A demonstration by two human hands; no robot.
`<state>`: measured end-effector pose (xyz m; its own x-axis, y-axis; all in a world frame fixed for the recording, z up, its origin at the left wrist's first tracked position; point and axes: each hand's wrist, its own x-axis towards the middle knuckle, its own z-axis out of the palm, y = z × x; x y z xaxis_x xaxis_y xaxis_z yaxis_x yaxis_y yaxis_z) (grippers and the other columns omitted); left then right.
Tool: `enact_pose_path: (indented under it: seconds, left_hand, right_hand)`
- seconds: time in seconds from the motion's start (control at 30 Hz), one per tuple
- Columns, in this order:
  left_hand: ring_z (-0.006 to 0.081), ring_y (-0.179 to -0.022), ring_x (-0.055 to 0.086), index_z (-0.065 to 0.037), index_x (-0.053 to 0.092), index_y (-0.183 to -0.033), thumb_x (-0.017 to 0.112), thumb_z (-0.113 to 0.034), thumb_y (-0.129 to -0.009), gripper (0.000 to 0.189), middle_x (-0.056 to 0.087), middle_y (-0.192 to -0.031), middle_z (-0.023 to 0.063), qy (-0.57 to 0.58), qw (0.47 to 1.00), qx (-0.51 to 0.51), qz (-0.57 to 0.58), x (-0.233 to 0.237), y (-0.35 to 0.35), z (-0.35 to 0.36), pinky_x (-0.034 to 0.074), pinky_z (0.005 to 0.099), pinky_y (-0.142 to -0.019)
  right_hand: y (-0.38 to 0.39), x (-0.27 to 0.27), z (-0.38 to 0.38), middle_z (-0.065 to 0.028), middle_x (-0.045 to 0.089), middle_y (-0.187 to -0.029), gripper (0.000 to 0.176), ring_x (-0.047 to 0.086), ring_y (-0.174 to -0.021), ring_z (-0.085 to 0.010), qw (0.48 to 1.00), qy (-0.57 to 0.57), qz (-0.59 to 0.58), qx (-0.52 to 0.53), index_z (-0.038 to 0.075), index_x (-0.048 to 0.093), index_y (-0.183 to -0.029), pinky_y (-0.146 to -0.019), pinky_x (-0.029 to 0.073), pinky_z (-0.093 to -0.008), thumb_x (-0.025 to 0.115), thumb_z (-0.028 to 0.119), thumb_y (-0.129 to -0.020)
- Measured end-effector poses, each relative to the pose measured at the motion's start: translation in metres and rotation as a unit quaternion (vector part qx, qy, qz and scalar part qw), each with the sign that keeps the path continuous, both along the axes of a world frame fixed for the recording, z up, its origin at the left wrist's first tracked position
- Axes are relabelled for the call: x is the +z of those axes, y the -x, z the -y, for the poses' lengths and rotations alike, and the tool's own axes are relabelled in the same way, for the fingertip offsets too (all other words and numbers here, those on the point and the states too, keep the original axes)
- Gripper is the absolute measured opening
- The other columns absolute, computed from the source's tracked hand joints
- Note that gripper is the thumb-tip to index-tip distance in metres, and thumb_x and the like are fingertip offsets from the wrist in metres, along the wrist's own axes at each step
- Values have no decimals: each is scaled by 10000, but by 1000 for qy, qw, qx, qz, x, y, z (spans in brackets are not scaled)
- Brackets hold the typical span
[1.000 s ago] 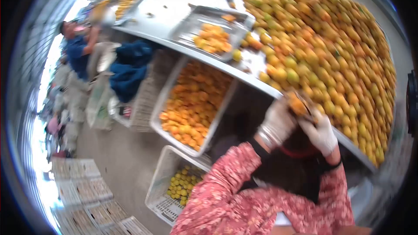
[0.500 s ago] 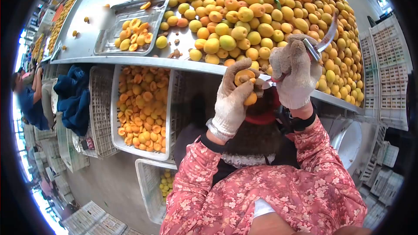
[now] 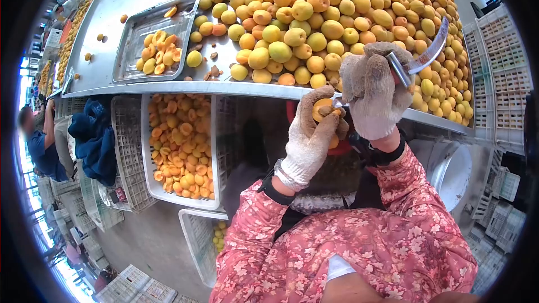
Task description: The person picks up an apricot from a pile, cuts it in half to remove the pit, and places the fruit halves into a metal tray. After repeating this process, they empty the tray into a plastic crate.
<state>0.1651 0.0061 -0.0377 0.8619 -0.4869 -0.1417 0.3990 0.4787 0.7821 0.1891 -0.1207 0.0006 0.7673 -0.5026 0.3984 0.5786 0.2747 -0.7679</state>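
My left hand (image 3: pixel 310 134), in a worn white glove, holds a halved apricot (image 3: pixel 323 109) just below the metal table's front edge (image 3: pixel 185 88). My right hand (image 3: pixel 375 92), also gloved, grips a metal knife (image 3: pixel 428 56) whose handle end sticks up to the right; its blade end meets the fruit. Both hands are close together, touching at the fruit. Behind them a big heap of yellow-orange apricots (image 3: pixel 320 17) covers the table.
A metal tray (image 3: pixel 135 31) with apricot halves sits on the table at left. Below the table edge a white crate (image 3: pixel 147 151) holds many halves; another crate (image 3: pixel 196 241) lies lower. A blue cloth (image 3: pixel 92 134) hangs left. Another person (image 3: pixel 39 146) stands far left. Stacked crates (image 3: pixel 508 73) stand right.
The view swung from the left side back over the table. My hands dropped slightly below the table edge, still working knife against the apricot.
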Motion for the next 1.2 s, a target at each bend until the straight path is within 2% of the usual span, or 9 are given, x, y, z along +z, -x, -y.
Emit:
enact_pose_path:
  seconds: [0.27, 0.3, 0.43, 0.67, 0.77, 0.93, 1.07, 1.13, 1.2]
  left_hand:
    - [98, -724, 579, -41, 454, -1327, 518, -27, -930, 402, 591, -984, 67, -59, 998, 20, 18, -2, 5, 6, 481, 234, -651]
    - [95, -713, 574, -32, 457, -1324, 514, -26, -928, 400, 593, -964, 65, -73, 996, 12, 39, -2, 5, 5, 482, 236, -643]
    - [106, -705, 580, -17, 455, -1322, 531, -28, -927, 402, 604, -920, 78, -161, 979, -48, 118, -4, -4, 1, 496, 256, -651]
    - [158, -773, 620, -26, 466, -1297, 594, -18, -910, 408, 613, -944, 119, -194, 959, -103, 179, -3, -3, -4, 522, 312, -718]
    - [103, -783, 605, -10, 455, -1299, 582, 15, -912, 407, 598, -966, 69, -223, 939, -134, 224, 2, -6, -6, 516, 265, -714]
    - [174, -870, 659, -8, 452, -1317, 562, 61, -885, 451, 628, -1006, 114, -294, 872, -127, 369, -7, -9, -5, 529, 289, -766]
    - [196, -912, 667, -7, 486, -1302, 546, 88, -863, 453, 637, -1022, 132, -289, 882, -87, 362, -28, 4, 4, 533, 302, -789]
    - [241, -899, 675, -2, 533, -1267, 544, 101, -841, 438, 643, -1004, 159, -297, 881, -75, 361, -27, 3, 8, 536, 330, -798]
    - [386, -876, 646, -18, 626, -1081, 582, -76, -899, 197, 651, -925, 182, -343, 840, -146, 395, -19, -2, 6, 518, 407, -784]
  right_hand:
    - [4, -11, -1, -76, 640, -878, 190, 642, -682, -121, 998, 55, -32, 23, -31, 567, -1133, -571, 533, -220, 585, 48, -961]
    - [-1, -11, -2, -60, 620, -786, 170, 605, -585, -128, 982, -145, -20, 118, -12, 586, -1083, -507, 497, -231, 604, 107, -963]
    - [-6, -7, -3, 29, 452, -543, 160, 395, -387, -93, 976, -98, -194, 6, 47, 606, -937, -371, 309, -260, 599, 202, -976]
    - [-5, -16, 18, 57, 338, -518, 197, 318, -361, -82, 928, -189, -296, 123, 87, 579, -934, -382, 301, -256, 549, 269, -1000]
    - [-4, -21, 20, 57, 348, -507, 191, 318, -354, -86, 919, -222, -303, 123, 100, 562, -896, -364, 285, -255, 582, 270, -980]
    - [-3, -28, 25, 64, 336, -497, 210, 303, -347, -91, 899, -284, -300, 145, 118, 540, -857, -355, 261, -258, 577, 283, -982]
    - [-4, -27, 30, 67, 314, -494, 231, 274, -345, -92, 884, -336, -290, 146, 127, 526, -838, -355, 247, -261, 566, 297, -991]
    - [-5, -25, 32, 67, 308, -493, 230, 272, -347, -90, 922, -265, -275, 69, 128, 525, -828, -346, 240, -265, 577, 286, -986]
    - [-6, -23, 42, 58, 314, -488, 224, 302, -350, -90, 944, -239, -224, 35, 91, 538, -820, -331, 235, -268, 587, 240, -981]
